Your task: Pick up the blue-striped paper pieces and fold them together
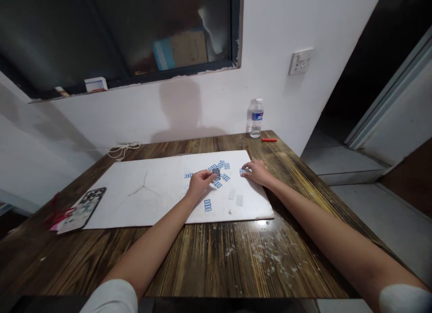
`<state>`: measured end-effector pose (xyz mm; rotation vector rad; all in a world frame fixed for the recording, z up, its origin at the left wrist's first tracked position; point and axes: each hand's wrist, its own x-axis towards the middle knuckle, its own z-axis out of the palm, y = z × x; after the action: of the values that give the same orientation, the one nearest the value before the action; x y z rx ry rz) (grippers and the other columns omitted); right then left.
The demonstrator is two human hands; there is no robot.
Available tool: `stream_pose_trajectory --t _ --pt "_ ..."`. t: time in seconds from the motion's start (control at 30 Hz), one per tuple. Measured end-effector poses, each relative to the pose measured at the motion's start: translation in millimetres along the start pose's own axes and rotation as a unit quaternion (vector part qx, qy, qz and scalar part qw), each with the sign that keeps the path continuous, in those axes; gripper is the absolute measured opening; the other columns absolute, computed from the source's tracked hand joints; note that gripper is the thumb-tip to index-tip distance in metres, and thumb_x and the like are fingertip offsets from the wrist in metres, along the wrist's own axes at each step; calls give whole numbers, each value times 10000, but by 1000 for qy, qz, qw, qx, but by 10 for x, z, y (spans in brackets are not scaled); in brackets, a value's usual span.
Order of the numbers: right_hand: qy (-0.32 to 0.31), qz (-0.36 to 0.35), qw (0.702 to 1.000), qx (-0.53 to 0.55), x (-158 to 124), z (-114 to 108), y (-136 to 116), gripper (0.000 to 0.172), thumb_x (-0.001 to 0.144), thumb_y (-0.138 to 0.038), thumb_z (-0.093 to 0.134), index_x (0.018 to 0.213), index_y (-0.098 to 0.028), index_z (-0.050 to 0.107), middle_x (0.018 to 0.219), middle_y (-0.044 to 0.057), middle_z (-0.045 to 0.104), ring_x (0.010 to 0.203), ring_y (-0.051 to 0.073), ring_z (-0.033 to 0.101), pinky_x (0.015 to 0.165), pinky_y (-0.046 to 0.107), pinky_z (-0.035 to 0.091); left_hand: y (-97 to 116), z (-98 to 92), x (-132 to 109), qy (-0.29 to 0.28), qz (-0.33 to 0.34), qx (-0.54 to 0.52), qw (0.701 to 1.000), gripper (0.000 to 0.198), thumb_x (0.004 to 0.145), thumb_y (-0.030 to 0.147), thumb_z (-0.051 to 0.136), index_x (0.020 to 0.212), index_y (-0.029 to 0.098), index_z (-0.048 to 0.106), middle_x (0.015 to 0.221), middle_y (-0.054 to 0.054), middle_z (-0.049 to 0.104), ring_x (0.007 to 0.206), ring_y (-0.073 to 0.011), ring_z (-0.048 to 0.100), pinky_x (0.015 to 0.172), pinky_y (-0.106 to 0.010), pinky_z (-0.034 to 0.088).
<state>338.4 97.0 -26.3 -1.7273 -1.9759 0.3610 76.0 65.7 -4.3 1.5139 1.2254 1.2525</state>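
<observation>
My left hand (pixel 201 181) is closed in a pinch on a small dark rectangular piece (pixel 216 172), held over a loose cluster of small blue-edged pieces (pixel 225 177) on the white board (pixel 162 209). My right hand (pixel 255 171) rests at the board's right edge, its fingertips bent around another blue-edged piece (pixel 242 172). One blue-edged piece (pixel 207 205) lies apart, nearer to me. Two pale rectangles (pixel 239 200) lie right of it.
A phone (pixel 86 209) lies on the board's left end. Behind the board are a coiled white cable (pixel 123 149), a water bottle (pixel 256 118) and a red object (pixel 269 140). White flecks mark the wooden table (pixel 216 263) in front.
</observation>
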Motion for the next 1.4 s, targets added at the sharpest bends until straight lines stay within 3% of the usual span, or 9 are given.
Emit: stream_pose_trajectory --t 0.17,0.4,0.83,1.2,1.3,1.4 --pt "13 0 1000 11 26 35 15 283 722 -394 765 961 -245 745 1094 125 626 1054 329 498 809 381 379 -13 -10 -2 -4 6 5 1000 334 636 456 800 710 145 702 614 -20 656 576 -146 595 559 -273 492" --pt "14 -19 1000 -6 -31 -1 -37 247 780 -390 708 965 -227 726 1071 97 625 1061 295 497 837 368 334 -27 -14 -1 -6 1 4 1000 337 628 453 809 716 144 707 597 -8 644 557 -128 579 553 -254 475" --pt "56 -131 990 -6 -109 -9 -132 134 830 -321 664 892 -222 728 892 70 706 924 246 524 797 347 303 5 -3 -19 -3 -2 -5 1000 397 593 506 814 701 146 687 585 -10 641 552 -141 583 552 -277 497" --pt "36 -130 980 143 -123 -56 -235 124 739 -278 743 855 -238 764 869 41 746 838 214 612 781 328 428 54 0 -28 -9 6 4 1000 383 585 501 814 660 150 680 570 -11 636 543 -142 577 537 -269 477" --pt "13 -123 965 232 -98 -62 -276 164 742 -294 731 886 -224 763 926 53 750 813 198 637 755 325 471 70 6 -34 -10 5 5 1000 364 593 486 812 664 152 684 575 -10 637 552 -143 579 539 -264 469" --pt "-15 -99 931 352 -104 -51 -377 213 723 -352 734 870 -199 755 883 59 747 767 185 653 721 325 504 75 11 -39 -15 1 7 1000 368 591 491 811 669 154 685 594 -12 647 557 -144 578 541 -264 462"
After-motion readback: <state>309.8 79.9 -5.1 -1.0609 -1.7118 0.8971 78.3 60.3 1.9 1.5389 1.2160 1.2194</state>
